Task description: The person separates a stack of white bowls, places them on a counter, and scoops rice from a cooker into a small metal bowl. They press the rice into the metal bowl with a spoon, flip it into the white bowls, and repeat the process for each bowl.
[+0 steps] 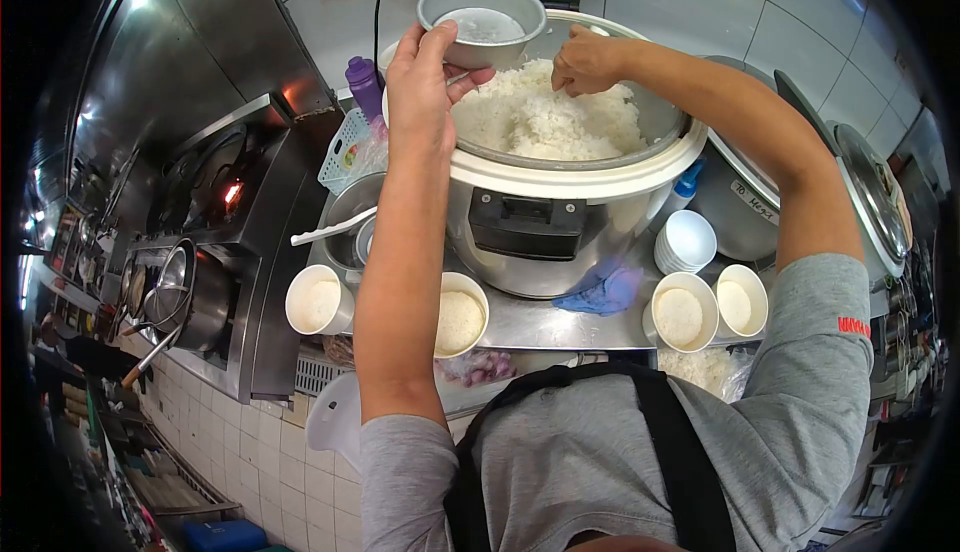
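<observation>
My left hand (430,67) grips a round metal bowl (520,50) by its near left side, thumb at the rim. The bowl is tilted a little towards me, and its inside looks wet or whitish. Beneath and to its right, a large rice cooker (515,180) stands with its lid up, holding white cooked rice (560,122). My right hand (590,60) is closed just over the rice at the back right of the pot. A small white tip shows beside its knuckles; what the fingers hold is hidden.
White tubs with pale contents (318,302) stand along the steel counter (520,324). A blue cloth (602,289) and stacked white bowls (688,242) are by the cooker. Left are a metal pot (350,202), a purple bottle (364,80) and a stove with flame (233,192).
</observation>
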`<state>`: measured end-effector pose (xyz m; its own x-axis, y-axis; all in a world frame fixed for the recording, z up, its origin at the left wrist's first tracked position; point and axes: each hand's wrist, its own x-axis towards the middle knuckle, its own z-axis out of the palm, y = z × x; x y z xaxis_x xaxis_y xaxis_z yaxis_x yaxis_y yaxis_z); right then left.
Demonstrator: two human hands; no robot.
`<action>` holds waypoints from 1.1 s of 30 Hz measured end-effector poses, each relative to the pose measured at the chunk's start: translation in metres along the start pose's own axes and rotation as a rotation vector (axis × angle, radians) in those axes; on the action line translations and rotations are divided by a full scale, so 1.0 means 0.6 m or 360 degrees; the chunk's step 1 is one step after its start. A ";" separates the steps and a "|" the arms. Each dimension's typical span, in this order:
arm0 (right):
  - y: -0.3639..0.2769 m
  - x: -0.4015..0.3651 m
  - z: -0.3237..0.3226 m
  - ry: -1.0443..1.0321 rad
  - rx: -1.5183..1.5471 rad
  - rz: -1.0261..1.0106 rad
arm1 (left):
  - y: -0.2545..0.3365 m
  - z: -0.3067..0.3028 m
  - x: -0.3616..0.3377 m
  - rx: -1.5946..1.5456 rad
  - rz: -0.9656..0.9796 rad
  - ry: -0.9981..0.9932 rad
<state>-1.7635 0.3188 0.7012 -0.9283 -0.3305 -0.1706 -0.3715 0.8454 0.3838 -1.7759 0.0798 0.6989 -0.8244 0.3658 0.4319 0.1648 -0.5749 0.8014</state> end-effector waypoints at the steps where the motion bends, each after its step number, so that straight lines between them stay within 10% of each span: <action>1: 0.002 -0.007 0.008 0.0092 0.0154 -0.0014 | -0.002 0.000 0.001 0.0002 0.0004 -0.0006; 7: 0.011 -0.045 0.000 -0.0318 0.1024 0.0149 | -0.010 0.001 0.007 0.0129 0.0123 0.0123; 15: 0.091 -0.154 -0.104 0.0010 0.1366 0.0389 | -0.012 0.014 0.035 0.0927 0.0039 0.0118; 21: -0.001 -0.136 -0.222 0.0253 0.0099 0.0846 | -0.006 0.010 0.031 0.0488 -0.0454 -0.0194; 23: -0.020 -0.093 -0.140 0.1242 -0.0376 0.0566 | 0.000 0.011 0.027 0.0427 -0.0505 -0.0204; 28: -0.125 -0.088 -0.142 0.1238 -0.0981 0.0626 | -0.006 0.003 0.027 0.0397 -0.0419 -0.0161; 33: 0.000 -0.129 -0.150 0.0747 -0.0741 0.0927 | -0.009 0.005 0.028 0.0427 -0.0245 -0.0143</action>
<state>-1.6930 0.3067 0.7960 -0.8458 -0.1247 0.5187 0.2890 0.7102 0.6419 -1.7894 0.0912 0.7030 -0.8015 0.5038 0.3222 0.1886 -0.2983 0.9356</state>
